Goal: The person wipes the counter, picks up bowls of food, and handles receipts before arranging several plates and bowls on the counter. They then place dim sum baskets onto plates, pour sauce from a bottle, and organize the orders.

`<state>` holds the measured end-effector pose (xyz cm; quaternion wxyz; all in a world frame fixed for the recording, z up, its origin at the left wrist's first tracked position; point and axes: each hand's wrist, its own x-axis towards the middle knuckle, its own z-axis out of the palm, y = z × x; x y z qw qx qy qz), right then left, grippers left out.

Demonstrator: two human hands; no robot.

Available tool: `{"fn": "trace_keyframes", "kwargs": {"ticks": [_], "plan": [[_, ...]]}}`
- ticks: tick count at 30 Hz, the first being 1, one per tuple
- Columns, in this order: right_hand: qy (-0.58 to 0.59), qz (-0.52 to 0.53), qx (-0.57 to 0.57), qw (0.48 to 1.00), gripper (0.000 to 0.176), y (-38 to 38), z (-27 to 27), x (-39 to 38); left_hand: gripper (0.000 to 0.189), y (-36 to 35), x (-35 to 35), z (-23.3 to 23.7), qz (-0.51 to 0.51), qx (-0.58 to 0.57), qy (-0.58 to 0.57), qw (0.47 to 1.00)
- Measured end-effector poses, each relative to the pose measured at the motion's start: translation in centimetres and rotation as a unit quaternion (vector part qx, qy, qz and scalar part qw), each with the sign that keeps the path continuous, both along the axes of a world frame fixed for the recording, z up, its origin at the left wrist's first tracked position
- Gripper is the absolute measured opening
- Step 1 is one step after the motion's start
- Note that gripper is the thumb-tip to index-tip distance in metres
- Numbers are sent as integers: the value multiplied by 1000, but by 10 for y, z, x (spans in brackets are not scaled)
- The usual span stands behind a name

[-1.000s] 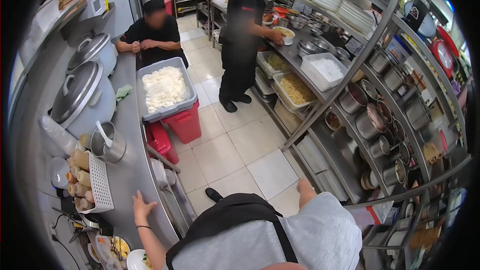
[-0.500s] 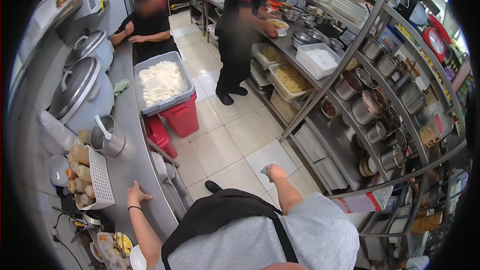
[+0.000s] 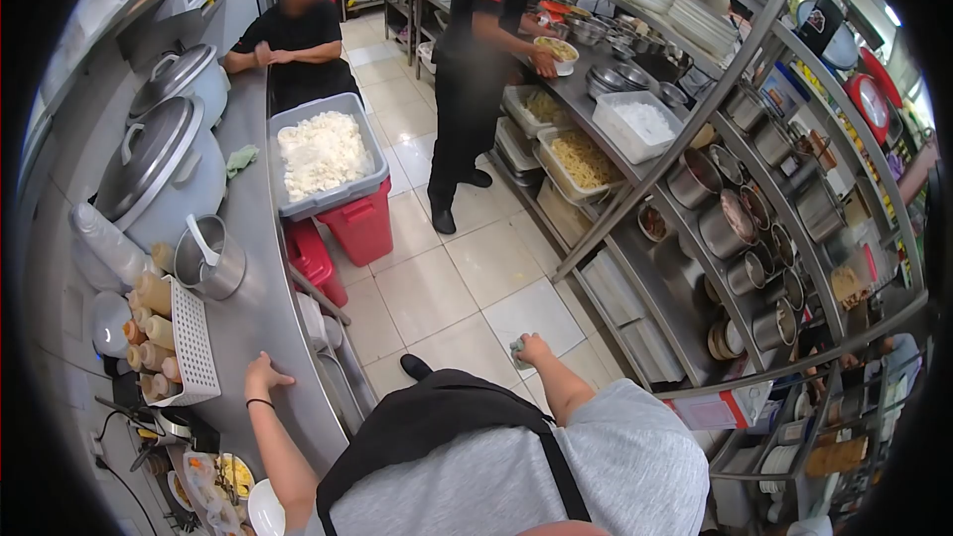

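My left hand [image 3: 266,375] rests on the steel counter [image 3: 243,323] near its edge, thumb out to the side, holding nothing. Close by it stands a white perforated basket [image 3: 199,352] with several sauce bottles [image 3: 157,328]. Over the floor, my right hand [image 3: 537,349] is closed around a crumpled greenish cloth [image 3: 517,351], part of which sticks out on its left side. A steel pot [image 3: 213,263] with a handle leaning out of it sits farther along the counter.
A grey tub [image 3: 281,201] of white food stands past the counter above red bins [image 3: 359,225]. One person [image 3: 298,50] leans on the counter; another [image 3: 481,69] stands holding a bowl [image 3: 557,55]. Metal shelves [image 3: 675,174] with pots line the right side.
The view has shifted slightly. The person at the counter's far end has raised their head and shifted their hands. My left hand stays on the counter and my right keeps the cloth.
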<state>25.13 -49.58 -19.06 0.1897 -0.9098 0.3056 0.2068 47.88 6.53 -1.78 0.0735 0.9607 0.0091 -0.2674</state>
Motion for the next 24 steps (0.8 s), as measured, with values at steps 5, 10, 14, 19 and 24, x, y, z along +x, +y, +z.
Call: {"fn": "trace_keyframes", "kwargs": {"ticks": [5, 10, 14, 19, 24], "plan": [[45, 10, 5, 999, 44, -9, -17, -12, 94, 0, 5, 5, -18, -5, 13, 1000], [92, 34, 31, 995, 37, -17, -18, -10, 89, 3, 4, 2, -13, -23, -4, 1000], [78, 45, 29, 996, 36, -9, -11, -4, 88, 6, 4, -4, -27, -16, -28, 999], [66, 57, 40, 995, 36, -5, -18, 0, 77, 9, 4, -6, 36, -71, -15, 997], [77, 64, 46, 994, 37, -6, -17, -3, 71, 5, 3, 6, 78, -87, 12, 993]]}}
